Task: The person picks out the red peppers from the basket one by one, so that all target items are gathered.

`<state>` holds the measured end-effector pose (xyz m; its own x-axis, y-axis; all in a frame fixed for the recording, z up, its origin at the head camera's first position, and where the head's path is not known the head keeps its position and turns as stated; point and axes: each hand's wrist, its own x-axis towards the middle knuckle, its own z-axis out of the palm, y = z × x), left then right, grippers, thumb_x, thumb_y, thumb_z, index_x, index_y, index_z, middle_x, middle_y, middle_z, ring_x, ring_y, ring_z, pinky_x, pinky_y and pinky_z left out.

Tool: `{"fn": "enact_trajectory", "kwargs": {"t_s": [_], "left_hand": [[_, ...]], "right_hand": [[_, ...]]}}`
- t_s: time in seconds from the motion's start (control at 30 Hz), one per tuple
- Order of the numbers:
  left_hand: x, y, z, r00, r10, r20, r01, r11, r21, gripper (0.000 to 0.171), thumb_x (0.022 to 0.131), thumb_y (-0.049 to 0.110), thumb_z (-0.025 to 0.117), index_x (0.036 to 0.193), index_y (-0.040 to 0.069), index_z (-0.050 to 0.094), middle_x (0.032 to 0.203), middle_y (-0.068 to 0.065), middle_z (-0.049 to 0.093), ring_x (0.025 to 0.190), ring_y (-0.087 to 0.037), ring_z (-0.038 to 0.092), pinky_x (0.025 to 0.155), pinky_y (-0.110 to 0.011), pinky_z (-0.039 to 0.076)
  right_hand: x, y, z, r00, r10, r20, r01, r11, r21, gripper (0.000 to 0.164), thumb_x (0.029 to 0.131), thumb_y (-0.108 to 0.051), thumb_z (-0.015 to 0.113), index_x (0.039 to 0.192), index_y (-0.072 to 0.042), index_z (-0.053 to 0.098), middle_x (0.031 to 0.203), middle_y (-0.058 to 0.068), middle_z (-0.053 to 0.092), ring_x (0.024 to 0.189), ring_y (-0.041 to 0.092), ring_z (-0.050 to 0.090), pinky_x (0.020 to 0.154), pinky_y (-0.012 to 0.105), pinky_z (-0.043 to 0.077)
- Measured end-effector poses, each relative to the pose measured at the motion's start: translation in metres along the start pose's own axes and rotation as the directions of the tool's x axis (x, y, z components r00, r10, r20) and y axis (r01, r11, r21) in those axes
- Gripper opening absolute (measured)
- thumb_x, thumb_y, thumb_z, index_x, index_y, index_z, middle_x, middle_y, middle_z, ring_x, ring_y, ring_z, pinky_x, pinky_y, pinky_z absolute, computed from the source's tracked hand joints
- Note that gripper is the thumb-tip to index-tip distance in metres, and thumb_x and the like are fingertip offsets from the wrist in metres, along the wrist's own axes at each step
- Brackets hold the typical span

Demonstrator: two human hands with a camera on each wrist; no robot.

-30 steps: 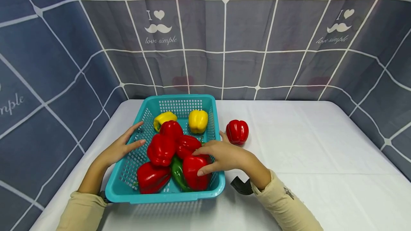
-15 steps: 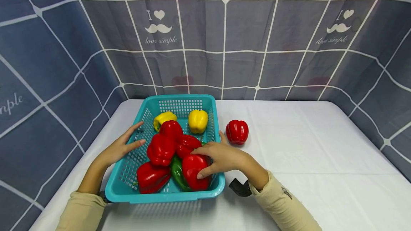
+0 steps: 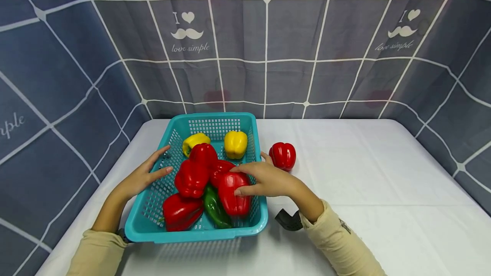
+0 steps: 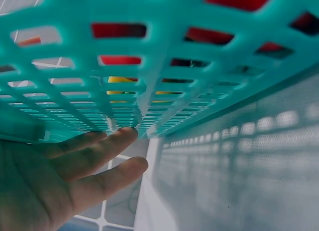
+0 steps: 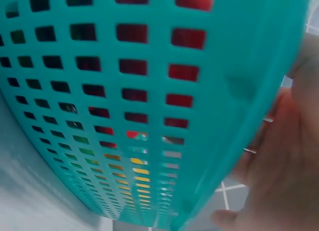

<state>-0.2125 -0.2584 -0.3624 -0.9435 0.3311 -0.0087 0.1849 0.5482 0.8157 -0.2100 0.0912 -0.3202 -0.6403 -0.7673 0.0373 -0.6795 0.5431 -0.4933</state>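
Note:
In the head view a teal plastic basket holds several red bell peppers, two yellow ones and a long green pepper. My right hand reaches over its right rim and grips a red bell pepper between thumb and fingers, raised a little off the basket floor. One finger sticks out beyond the rim. At the left rim rests my left hand, fingers straight and spread. The left wrist view shows the left hand's fingers extended along the outside of the perforated wall. The basket wall fills much of the right wrist view.
A loose red bell pepper sits on the white tablecloth, just right of the basket. Two yellow bell peppers, one at left and one at right, lie at the basket's far end. Grey checked curtains enclose the table.
The red bell pepper in my right hand has risen and shifted slightly away, uncovering more of the green pepper and the basket's near floor. My left hand has stayed at the rim.

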Motion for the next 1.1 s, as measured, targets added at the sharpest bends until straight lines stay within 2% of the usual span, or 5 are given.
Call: {"fn": "enact_trajectory", "kwargs": {"t_s": [0.33, 0.47, 0.63, 0.83, 1.1], "left_hand": [[0.001, 0.0, 0.0, 1.0, 0.004, -0.001, -0.004, 1.0, -0.005, 0.071, 0.092, 0.028, 0.047, 0.148, 0.011, 0.007, 0.15, -0.024, 0.007, 0.13, -0.05, 0.016, 0.085, -0.063, 0.039], [0.0, 0.0, 0.0, 1.0, 0.001, -0.005, -0.001, 1.0, 0.011, 0.071, 0.092, 0.029, 0.047, 0.148, 0.012, 0.007, 0.151, -0.022, 0.006, 0.132, -0.049, 0.012, 0.089, -0.068, 0.03], [0.0, 0.0, 0.0, 1.0, 0.001, -0.001, -0.001, 1.0, -0.007, 0.071, 0.092, 0.028, 0.047, 0.148, 0.012, 0.007, 0.15, -0.024, 0.006, 0.13, -0.051, 0.016, 0.084, -0.063, 0.04], [0.0, -0.001, 0.0, 1.0, 0.002, -0.004, -0.002, 1.0, 0.006, 0.07, 0.092, 0.028, 0.046, 0.148, 0.012, 0.007, 0.15, -0.024, 0.008, 0.13, -0.051, 0.015, 0.085, -0.064, 0.038], [0.001, -0.001, -0.001, 1.0, 0.013, -0.004, -0.013, 1.0, 0.016, 0.068, 0.093, 0.028, 0.045, 0.147, 0.011, 0.008, 0.15, -0.024, 0.008, 0.132, -0.049, 0.011, 0.09, -0.068, 0.03]], "right_hand": [[-0.008, 0.008, -0.017, 0.983, 0.002, -0.182, 0.022, 0.991, 0.129, 0.056, 0.082, -0.032, 0.063, 0.134, -0.019, 0.046, 0.128, -0.001, 0.056, 0.119, 0.018, 0.048, 0.107, 0.059, 0.009], [-0.013, 0.012, -0.026, 0.969, 0.0, -0.246, 0.032, 0.992, 0.126, 0.054, 0.081, -0.029, 0.064, 0.132, -0.019, 0.049, 0.118, -0.001, 0.061, 0.098, 0.015, 0.056, 0.105, 0.059, 0.015], [-0.019, 0.021, -0.035, 0.955, 0.017, -0.297, 0.036, 0.985, 0.171, 0.048, 0.081, -0.023, 0.064, 0.128, -0.017, 0.053, 0.113, 0.001, 0.063, 0.095, 0.015, 0.056, 0.097, 0.049, 0.031], [-0.023, 0.032, -0.041, 0.971, 0.09, -0.222, -0.012, 0.943, 0.333, 0.046, 0.085, -0.021, 0.06, 0.129, -0.018, 0.05, 0.107, 0.007, 0.062, 0.074, 0.02, 0.059, 0.058, 0.031, 0.052], [-0.023, 0.038, -0.042, 0.987, 0.081, -0.142, -0.023, 0.929, 0.37, 0.048, 0.088, -0.023, 0.056, 0.134, -0.02, 0.043, 0.108, 0.008, 0.057, 0.068, 0.021, 0.058, 0.058, 0.032, 0.051]]}}
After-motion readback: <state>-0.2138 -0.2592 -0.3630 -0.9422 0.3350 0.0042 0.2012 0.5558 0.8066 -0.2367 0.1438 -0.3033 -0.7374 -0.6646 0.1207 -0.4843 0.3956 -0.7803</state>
